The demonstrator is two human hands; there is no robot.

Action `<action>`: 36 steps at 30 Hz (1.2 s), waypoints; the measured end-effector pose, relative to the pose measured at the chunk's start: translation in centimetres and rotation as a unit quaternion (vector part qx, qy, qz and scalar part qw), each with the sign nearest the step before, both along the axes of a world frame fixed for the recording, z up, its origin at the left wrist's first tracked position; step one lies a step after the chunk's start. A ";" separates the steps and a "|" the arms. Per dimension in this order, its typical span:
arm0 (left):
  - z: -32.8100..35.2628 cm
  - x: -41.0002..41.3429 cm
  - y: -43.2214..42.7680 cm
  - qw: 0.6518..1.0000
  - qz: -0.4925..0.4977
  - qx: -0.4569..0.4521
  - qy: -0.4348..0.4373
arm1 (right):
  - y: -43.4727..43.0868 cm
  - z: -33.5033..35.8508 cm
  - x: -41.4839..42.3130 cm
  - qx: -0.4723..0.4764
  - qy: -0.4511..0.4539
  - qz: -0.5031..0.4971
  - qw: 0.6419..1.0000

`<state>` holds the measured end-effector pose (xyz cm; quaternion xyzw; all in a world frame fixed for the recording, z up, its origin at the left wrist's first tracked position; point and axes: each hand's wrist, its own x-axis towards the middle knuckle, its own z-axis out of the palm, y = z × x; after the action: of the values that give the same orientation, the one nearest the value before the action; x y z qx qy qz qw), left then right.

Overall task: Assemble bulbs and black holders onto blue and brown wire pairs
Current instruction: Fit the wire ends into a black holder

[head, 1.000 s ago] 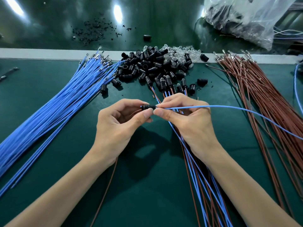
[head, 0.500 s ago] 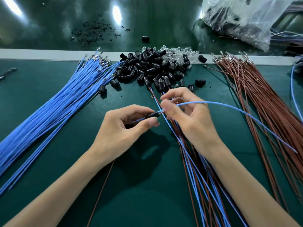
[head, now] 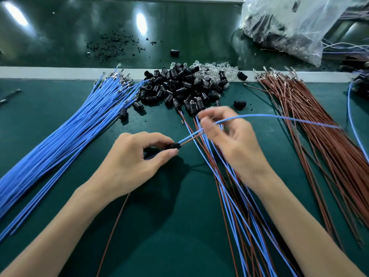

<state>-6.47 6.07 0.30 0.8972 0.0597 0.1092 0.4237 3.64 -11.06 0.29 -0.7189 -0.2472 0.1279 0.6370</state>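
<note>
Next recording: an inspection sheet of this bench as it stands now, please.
Surface: green mat, white strip along its far edge.
Job's things: black holder with one blue and one brown lead; holder pile; clear bulbs behind it.
Clutter: black crumbs beyond the strip.
Hands: left hand pinches the black holder; right hand, blurred, pinches a blue wire.
Cables: blue wire bundle left, brown wire bundle right, assembled pairs between.
Surroundings: plastic bag, far right.

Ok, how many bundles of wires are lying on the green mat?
3: blue wires at left, brown wires at right, blue-and-brown pairs in the middle under the right hand. More may lie hidden past the right edge.
</note>
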 end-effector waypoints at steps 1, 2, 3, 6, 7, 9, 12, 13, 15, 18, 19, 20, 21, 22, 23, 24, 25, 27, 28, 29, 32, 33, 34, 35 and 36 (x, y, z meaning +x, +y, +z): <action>0.0 0.0 0.2 1.000 0.009 -0.004 -0.006 | -0.2 0.3 0.3 0.056 0.035 -0.032 0.997; 0.1 0.0 0.4 1.000 0.015 -0.007 -0.010 | -0.4 0.6 0.6 0.116 0.072 -0.064 0.989; 0.2 0.0 0.5 1.000 0.017 -0.006 -0.013 | -0.5 0.8 0.7 0.151 0.091 -0.092 0.980; 0.3 -0.1 0.5 0.999 0.000 0.023 -0.029 | -0.4 0.6 0.2 0.081 0.032 -0.081 0.993; 0.3 -0.1 0.3 0.999 -0.006 0.032 -0.032 | -0.1 0.4 -0.3 0.039 0.003 -0.048 0.998; 0.1 -0.2 0.0 0.998 -0.011 0.049 -0.028 | 0.4 0.2 -0.9 -0.014 -0.032 -0.006 0.999; -0.1 -0.2 0.0 0.998 -0.004 0.059 -0.021 | 0.2 0.5 -0.5 0.056 -0.004 -0.056 0.997; -0.1 -0.2 0.1 0.998 0.001 0.061 -0.020 | -0.1 0.8 -0.1 0.123 0.044 -0.085 0.988; 0.0 -0.2 0.2 0.998 0.009 0.066 -0.022 | -0.6 1.0 0.5 0.201 0.097 -0.128 0.966; 0.0 -0.3 0.0 0.997 0.007 0.074 -0.024 | -0.3 0.5 0.1 0.122 0.035 -0.099 0.987; 0.0 -0.3 -0.1 0.997 0.006 0.076 -0.025 | -0.1 0.4 -0.2 0.089 0.022 -0.063 0.994; -0.1 -0.3 -0.1 0.997 0.006 0.079 -0.024 | 0.0 0.5 -0.3 0.062 0.012 -0.026 0.998; -0.1 -0.3 -0.1 0.996 0.007 0.081 -0.024 | -0.1 0.7 -0.2 0.054 0.011 0.000 0.998; -0.2 -0.3 0.0 0.996 0.010 0.082 -0.023 | -0.2 0.8 0.1 0.080 0.016 0.008 0.997; -0.2 -0.3 0.2 0.996 0.014 0.083 -0.024 | -0.5 1.1 0.5 0.134 0.039 -0.003 0.990; -0.2 -0.3 0.3 0.996 0.019 0.085 -0.025 | -0.9 1.2 1.1 0.178 0.055 -0.031 0.982; -0.2 -0.3 0.4 0.996 0.024 0.086 -0.027 | -1.2 1.3 1.4 0.199 0.061 -0.065 0.976; -0.1 -0.3 0.4 0.995 0.028 0.087 -0.030 | -1.4 1.1 1.6 0.188 0.058 -0.103 0.975; -0.1 -0.3 0.3 0.995 0.027 0.088 -0.030 | -1.3 0.9 1.5 0.183 0.060 -0.105 0.976; -0.1 -0.3 0.2 0.995 0.023 0.092 -0.032 | -1.0 0.8 1.3 0.183 0.065 -0.107 0.975; -0.1 -0.3 0.2 0.994 0.012 0.105 -0.039 | -0.8 0.9 1.4 0.187 0.051 -0.133 0.972; -0.1 -0.3 0.2 0.993 0.009 0.107 -0.040 | -0.9 1.0 1.4 0.188 0.045 -0.141 0.971; -0.1 -0.3 0.3 0.993 0.007 0.110 -0.042 | -1.0 1.0 1.5 0.189 0.044 -0.150 0.969; -0.2 -0.3 0.3 0.992 0.004 0.115 -0.045 | -1.1 0.9 1.7 0.185 0.049 -0.162 0.968; -0.3 -0.3 0.3 0.992 0.001 0.120 -0.048 | -1.2 0.9 1.8 0.173 0.057 -0.179 0.967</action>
<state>-6.78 6.39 0.04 0.9352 0.0266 0.1592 0.3151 5.48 -12.27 1.14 -0.6219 -0.0967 0.0078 0.7771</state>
